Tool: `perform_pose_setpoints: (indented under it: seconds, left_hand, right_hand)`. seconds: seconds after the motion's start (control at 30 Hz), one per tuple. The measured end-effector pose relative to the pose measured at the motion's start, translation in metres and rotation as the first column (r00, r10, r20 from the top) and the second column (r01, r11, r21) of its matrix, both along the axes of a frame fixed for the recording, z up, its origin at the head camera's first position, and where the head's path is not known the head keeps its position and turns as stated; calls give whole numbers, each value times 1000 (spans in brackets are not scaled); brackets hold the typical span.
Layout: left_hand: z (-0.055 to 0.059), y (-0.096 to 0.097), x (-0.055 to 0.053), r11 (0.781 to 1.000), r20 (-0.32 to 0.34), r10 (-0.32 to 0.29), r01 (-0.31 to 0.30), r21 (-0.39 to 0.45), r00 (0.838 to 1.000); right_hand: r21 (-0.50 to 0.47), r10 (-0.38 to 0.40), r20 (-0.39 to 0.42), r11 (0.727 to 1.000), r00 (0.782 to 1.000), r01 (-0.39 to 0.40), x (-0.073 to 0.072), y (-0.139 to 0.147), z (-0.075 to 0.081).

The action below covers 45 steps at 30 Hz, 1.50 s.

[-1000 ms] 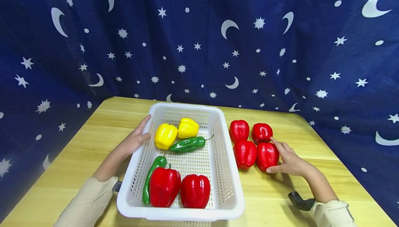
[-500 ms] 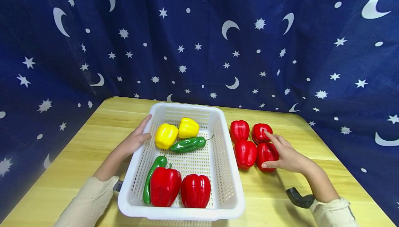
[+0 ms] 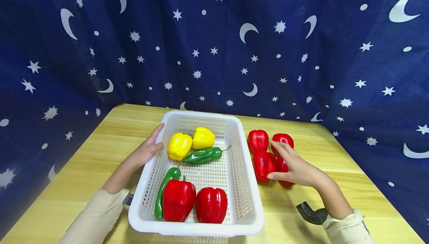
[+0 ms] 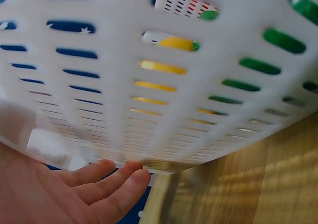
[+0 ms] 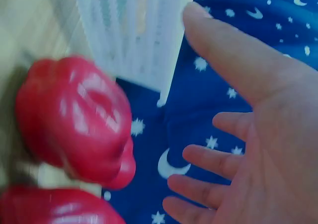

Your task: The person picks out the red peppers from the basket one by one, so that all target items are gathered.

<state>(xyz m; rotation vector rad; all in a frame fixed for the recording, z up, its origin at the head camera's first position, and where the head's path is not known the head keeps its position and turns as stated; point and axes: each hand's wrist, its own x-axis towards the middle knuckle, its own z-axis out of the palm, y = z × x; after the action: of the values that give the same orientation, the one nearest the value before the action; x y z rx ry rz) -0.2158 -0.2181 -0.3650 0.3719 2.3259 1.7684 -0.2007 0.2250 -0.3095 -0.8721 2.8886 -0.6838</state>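
Observation:
My left hand (image 3: 145, 152) rests against the left rim of a white plastic basket (image 3: 253, 184), thumb and index finger touching the rim. In the left wrist view, its other fingers (image 4: 121, 191) lie loosely extended beside the slotted wall. My right hand (image 3: 296, 167) hovers with fingers spread over the red bell peppers right of the basket. Nearest its thumb is the front-left red bell pepper (image 3: 263, 165); the front-right one (image 3: 282, 167) is partly hidden under the hand. Behind them sit two more, left (image 3: 258, 140) and right (image 3: 284, 138). In the right wrist view, the palm holds nothing.
Inside the basket are two yellow bell peppers (image 3: 180, 146), two green chili peppers (image 3: 203, 155) and two red bell peppers (image 3: 211, 205). The wooden table (image 3: 110, 136) ends at a blue curtain (image 3: 214, 50) with moons and stars.
My right hand has moved left, from the front-right red bell pepper to over the front-left one. My left hand and the basket have stayed in place.

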Motion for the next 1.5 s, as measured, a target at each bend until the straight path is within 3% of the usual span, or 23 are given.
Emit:
perform_pose_setpoints:
  seconds: [0.33, 0.73, 1.03, 1.13, 1.37, 1.5]
  left_hand:
    - [1, 1, 0, 1000, 8, 3, -3, -1, 1000]
    - [0, -1, -1, 1000, -11, 4, -4, -17, 1000]
    - [-1, -1, -2, 1000, -17, -1, 0, -16, 1000]
    - [-1, -1, -2, 1000, -14, 3, -3, -14, 1000]
    - [1, 0, -2, 1000, 9, 10, -10, -11, 1000]
    - [1, 0, -1, 1000, 28, 15, -15, 1, 1000]
  right_hand:
    - [-34, 116, -41, 993, 992, -117, 15, -34, 4]
    - [50, 286, -114, 958, 952, -282, 32, -81, 0]
    - [186, 440, -123, 890, 889, -415, 40, -105, -11]
    - [241, 462, -89, 870, 883, -431, 41, -111, -12]
    - [420, 500, -28, 792, 866, -444, 49, -124, -15]
    - [467, 494, -17, 773, 870, -429, 50, -129, -15]
